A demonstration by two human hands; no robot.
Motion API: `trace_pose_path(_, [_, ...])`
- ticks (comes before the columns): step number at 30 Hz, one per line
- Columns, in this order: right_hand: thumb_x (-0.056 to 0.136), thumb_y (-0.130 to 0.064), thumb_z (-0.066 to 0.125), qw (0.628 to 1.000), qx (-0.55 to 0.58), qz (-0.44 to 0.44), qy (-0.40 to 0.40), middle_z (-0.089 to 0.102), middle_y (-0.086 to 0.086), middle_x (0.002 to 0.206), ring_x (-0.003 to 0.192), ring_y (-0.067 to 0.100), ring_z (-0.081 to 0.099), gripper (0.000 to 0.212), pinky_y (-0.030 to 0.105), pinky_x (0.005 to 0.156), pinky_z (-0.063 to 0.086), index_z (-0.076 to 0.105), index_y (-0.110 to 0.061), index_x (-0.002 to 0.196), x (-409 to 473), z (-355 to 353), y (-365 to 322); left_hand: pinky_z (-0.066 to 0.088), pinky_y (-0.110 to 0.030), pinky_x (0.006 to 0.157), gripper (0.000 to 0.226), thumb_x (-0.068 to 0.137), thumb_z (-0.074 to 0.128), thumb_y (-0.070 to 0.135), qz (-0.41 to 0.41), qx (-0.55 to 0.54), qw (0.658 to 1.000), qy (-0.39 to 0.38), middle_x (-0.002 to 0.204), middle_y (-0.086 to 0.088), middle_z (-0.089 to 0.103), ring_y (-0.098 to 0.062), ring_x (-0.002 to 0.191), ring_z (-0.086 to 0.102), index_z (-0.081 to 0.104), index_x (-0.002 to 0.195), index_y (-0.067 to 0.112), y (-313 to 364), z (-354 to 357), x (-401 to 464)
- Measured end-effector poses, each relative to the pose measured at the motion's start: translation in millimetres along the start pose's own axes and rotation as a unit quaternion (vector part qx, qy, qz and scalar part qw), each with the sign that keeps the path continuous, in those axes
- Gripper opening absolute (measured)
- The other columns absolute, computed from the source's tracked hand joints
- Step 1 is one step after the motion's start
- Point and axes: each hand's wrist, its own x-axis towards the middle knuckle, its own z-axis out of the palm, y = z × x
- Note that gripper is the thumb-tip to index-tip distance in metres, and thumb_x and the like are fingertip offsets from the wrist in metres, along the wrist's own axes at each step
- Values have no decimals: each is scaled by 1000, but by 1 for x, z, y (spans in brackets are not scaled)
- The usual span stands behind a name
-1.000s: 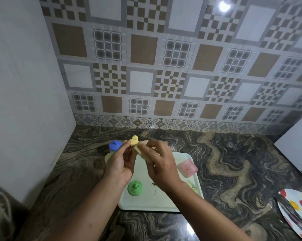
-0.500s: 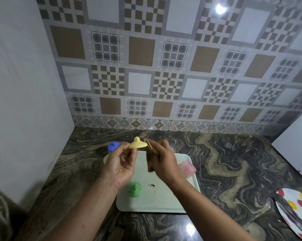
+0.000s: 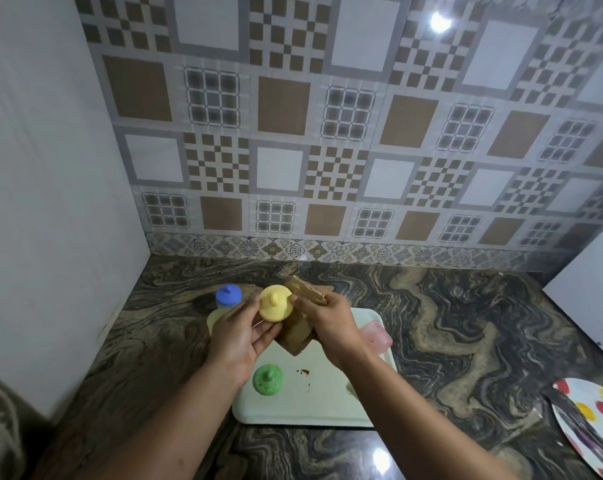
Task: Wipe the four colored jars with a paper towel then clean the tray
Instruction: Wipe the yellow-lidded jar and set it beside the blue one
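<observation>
marble counter (image 3: pixel 466 341), tiled wall behind. left hand (image 3: pixel 237 336) fingers curled round yellow jar (image 3: pixel 275 303), right hand (image 3: pixel 331 323) pinching brown paper towel (image 3: pixel 298 332) against it, above tray (image 3: pixel 310 407). green jar (image 3: pixel 267 378), pink jar (image 3: pixel 376 336), blue jar (image 3: pixel 228 296) look pending; tray stains remain.

Yellow lid (image 3: pixel 275 303), blue lid (image 3: pixel 228 296), green lid (image 3: pixel 267 378), pink jar (image 3: pixel 376 336), brown towel (image 3: pixel 298 332), marbled counter (image 3: pixel 466 334).

the yellow lid (image 3: pixel 275 303) has tilted to face the camera, with the paper towel (image 3: pixel 298 329) now against it.
</observation>
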Motion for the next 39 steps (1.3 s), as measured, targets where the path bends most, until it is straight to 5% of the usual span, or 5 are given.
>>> trace_pose_path(7, [98, 1, 64, 999, -36, -15, 26, 77, 6, 80, 74, 23, 71, 20, 38, 70, 59, 78, -14, 101, -3, -2, 3, 61, -34, 85, 50, 93, 67, 0, 175, 224, 957, -57, 108, 8, 77, -10, 104, 72, 59, 136, 25, -13, 0, -6])
trace_pose_path(13, [97, -3, 67, 979, -133, -124, 93, 77, -8, 75, 70, 1, 67, 22, 19, 68, 53, 77, -22, 91, -4, -8, -9, 48, -5, 64, 20, 86, 77, 14, 345, 424, 837, 28, 85, 26, 69, 12, 85, 68, 71, 103, 24, -5, -7, -8])
trace_pose_path(22, [88, -18, 81, 971, -206, -93, 79, 74, -8, 68, 64, 2, 66, 17, 30, 67, 55, 72, -20, 75, -2, 0, -15, 56, -17, 64, 17, 89, 73, 12, 422, 498, 758, 8, 89, 27, 66, 9, 84, 69, 72, 102, 23, -10, -9, -6])
trace_pose_path(32, [83, -31, 73, 826, -555, -56, -82, 57, 6, 61, 61, 25, 52, 32, 29, 56, 38, 57, -17, 59, -4, -2, -11, 55, -13, 66, 18, 91, 72, 10, 381, 425, 821, 27, 94, 22, 73, 13, 85, 68, 68, 97, 26, -26, -20, -12])
trace_pose_path(39, [89, -25, 67, 858, -492, -137, 50, 66, 7, 68, 65, 30, 57, 22, 33, 57, 41, 62, -15, 70, 12, -12, -16, 51, -8, 71, 15, 90, 73, 12, 340, 399, 850, 42, 96, 9, 77, 7, 86, 71, 72, 104, 15, -15, -23, -2])
